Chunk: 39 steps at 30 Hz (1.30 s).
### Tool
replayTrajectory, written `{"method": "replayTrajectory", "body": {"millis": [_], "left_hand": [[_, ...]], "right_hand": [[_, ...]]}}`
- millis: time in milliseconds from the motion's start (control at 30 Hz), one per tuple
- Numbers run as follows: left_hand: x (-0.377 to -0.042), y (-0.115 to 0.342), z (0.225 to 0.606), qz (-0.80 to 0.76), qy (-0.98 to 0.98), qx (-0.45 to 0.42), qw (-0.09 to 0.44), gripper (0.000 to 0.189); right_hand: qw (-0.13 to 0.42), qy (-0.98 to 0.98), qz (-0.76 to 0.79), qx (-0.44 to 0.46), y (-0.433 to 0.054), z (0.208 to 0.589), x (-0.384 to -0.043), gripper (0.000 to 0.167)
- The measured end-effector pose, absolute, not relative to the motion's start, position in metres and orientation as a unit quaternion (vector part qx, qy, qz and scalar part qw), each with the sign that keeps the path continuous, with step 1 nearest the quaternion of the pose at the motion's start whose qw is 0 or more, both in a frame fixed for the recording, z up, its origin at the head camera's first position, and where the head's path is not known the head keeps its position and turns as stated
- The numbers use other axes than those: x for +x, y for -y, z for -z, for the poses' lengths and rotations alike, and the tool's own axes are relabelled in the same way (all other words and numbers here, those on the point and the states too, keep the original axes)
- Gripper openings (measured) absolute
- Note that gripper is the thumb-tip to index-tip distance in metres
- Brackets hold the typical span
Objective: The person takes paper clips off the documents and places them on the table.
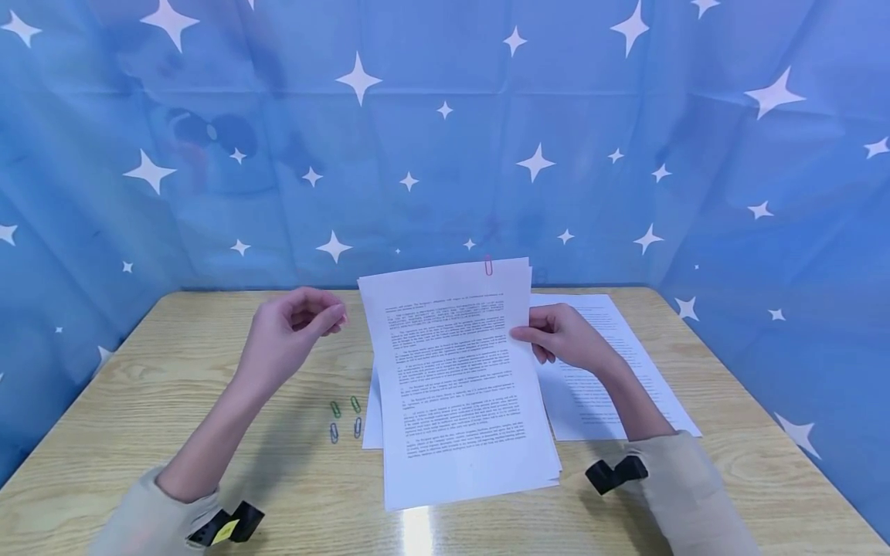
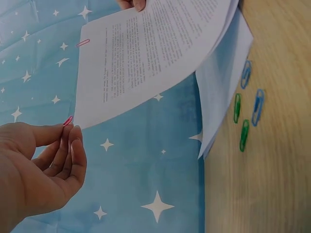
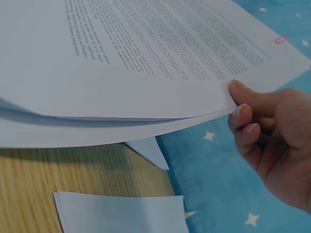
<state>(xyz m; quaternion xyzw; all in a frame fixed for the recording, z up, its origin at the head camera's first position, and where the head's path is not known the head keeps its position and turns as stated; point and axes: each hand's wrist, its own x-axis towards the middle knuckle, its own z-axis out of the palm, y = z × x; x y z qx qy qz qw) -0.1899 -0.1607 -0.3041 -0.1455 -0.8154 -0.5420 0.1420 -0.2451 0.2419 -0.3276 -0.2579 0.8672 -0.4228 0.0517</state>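
My right hand (image 1: 566, 337) pinches the right edge of several printed sheets (image 1: 452, 371), held up over the table with thumb in front and fingers behind. A pink paper clip (image 1: 489, 266) sits on their top edge, right of the middle. To the left of the sheets, my left hand (image 1: 295, 328) is raised and pinches a second pink paper clip (image 2: 68, 121) between thumb and fingertips. In the left wrist view that clip is close to the sheets' upper left corner, which has no clip on it. The sheets' lower edges fan slightly apart in the right wrist view (image 3: 116, 118).
Two green paper clips (image 1: 335, 409) and two blue paper clips (image 1: 334, 433) lie on the wooden table (image 1: 139, 417) left of the sheets. More printed paper (image 1: 612, 371) lies flat at the right, and another paper (image 1: 372, 421) shows behind the held sheets. A blue star-patterned cloth (image 1: 445, 154) stands behind.
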Motion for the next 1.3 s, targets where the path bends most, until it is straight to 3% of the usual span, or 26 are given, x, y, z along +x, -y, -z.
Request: {"method": "replayTrajectory", "body": {"millis": [1300], "left_hand": [[-0.179, 0.181, 0.353, 0.433, 0.897, -0.085, -0.014, 0.008]], "right_hand": [[0.061, -0.868, 0.423, -0.253, -0.241, 0.327, -0.246, 0.013]]}}
